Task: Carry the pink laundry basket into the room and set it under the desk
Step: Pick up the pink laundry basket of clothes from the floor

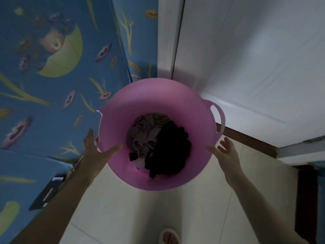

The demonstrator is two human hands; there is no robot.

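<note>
The round pink laundry basket stands on the pale floor in the corner by a white door. Grey and black clothes lie in its bottom. One loop handle sticks out on its right side. My left hand is at the basket's left rim, fingers spread, thumb lying over the rim edge. My right hand hovers just off the right rim below the handle, fingers apart, holding nothing. No desk is in sight.
A blue flowered cloth covers a large piece of furniture on the left. A white door and its frame stand behind and to the right. A dark box lies at the left. My slippered foot is at the bottom.
</note>
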